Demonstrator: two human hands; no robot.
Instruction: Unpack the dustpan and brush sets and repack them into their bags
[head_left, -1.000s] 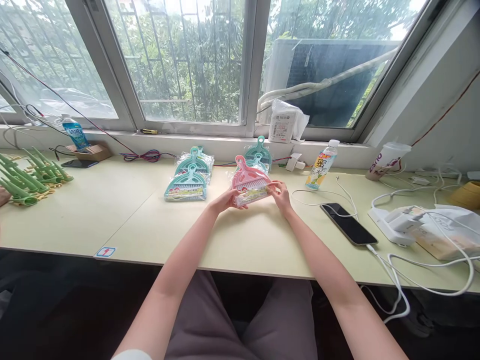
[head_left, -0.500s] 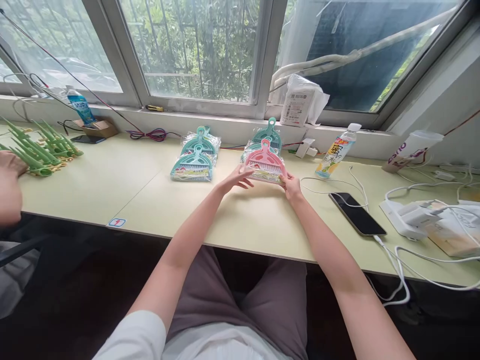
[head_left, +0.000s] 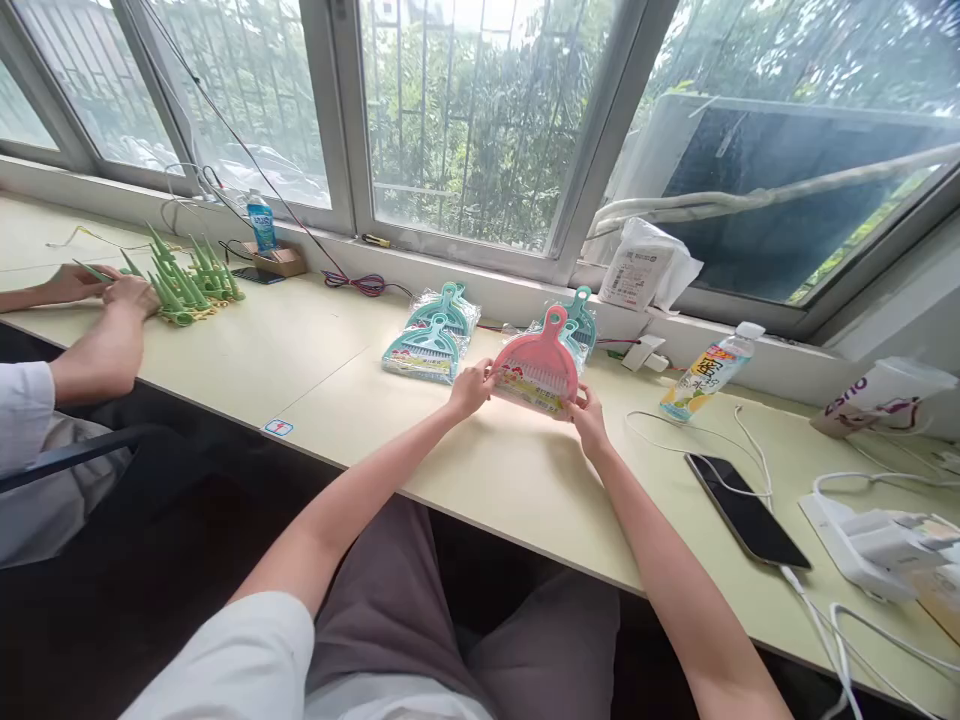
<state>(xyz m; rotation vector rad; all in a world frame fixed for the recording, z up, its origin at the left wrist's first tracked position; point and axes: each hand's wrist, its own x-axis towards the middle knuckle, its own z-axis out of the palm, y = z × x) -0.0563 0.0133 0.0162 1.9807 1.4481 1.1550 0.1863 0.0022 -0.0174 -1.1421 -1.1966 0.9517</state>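
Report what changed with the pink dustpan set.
The pink plastic brush-and-dustpan set in clear wrap was tipped up from a slanted hold to face the wearer, handle up. The left hand and right hand kept gripping its lower corners. The teal wrapped dustpan sets and the black phone stayed put on the pale table.

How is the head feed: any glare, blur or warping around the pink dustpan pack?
Head view: soft daylight from the window, faint shadows; the pink dustpan pack, gripped by the left hand and right hand, is sharp with little glare on its wrap. Head view, edges: wide-angle warp tilts the window frames and bends the table edge; sky at the top is blown out.
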